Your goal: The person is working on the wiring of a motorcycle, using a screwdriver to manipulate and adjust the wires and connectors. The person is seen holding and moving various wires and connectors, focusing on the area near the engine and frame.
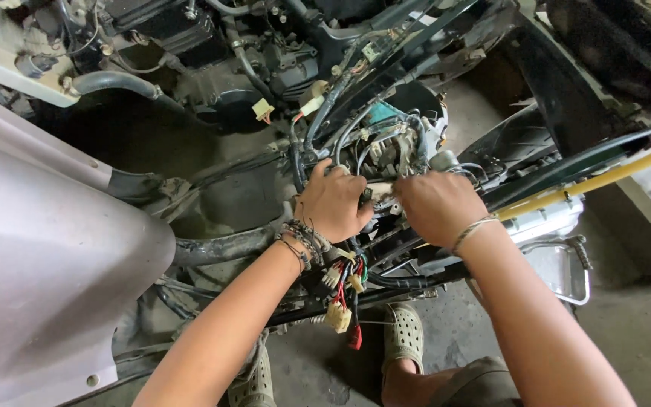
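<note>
Gripping with both hands: left hand (pixel 333 202) curling its fingers around a bundle of black cables (pixel 318 124) and a small pale part (pixel 380 188) at the scooter's exposed frame, right hand (pixel 437 205) closing on the same pale part from the other side, knuckles up, fingertips hidden. Sitting between the two hands, that part, just below the tangled wiring. Hanging beneath the left wrist: a loose wire harness (pixel 344 290) with cream connectors and red leads. Lying at left, a grey body panel (pixel 39 264); running at right, a yellow hose (pixel 604 179).
</note>
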